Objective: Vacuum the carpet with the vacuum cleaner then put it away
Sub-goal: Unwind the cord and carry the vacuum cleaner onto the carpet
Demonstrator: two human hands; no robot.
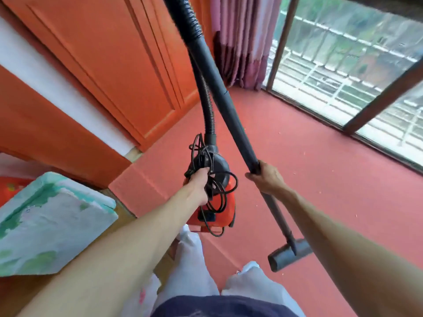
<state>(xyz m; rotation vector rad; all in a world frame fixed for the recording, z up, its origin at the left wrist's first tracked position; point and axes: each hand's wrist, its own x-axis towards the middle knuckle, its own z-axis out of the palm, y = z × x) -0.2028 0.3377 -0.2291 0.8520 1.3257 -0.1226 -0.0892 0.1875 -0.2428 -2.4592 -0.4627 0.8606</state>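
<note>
Head camera, wide-angle, looks forward-down, close over both arms (single view).

Prob. a home bedroom: red carpet (297,168), orange wardrobe doors (114,65), pink curtain (240,42) by big window w/ balcony rail (343,65).

Orange wardrobe (109,65) left; pink curtain (240,42); window (343,72) right; foam box (52,220).

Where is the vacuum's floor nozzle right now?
Head view, lower right: the floor nozzle sits over the red carpet, below the right hand, beside the person's right foot.
</note>
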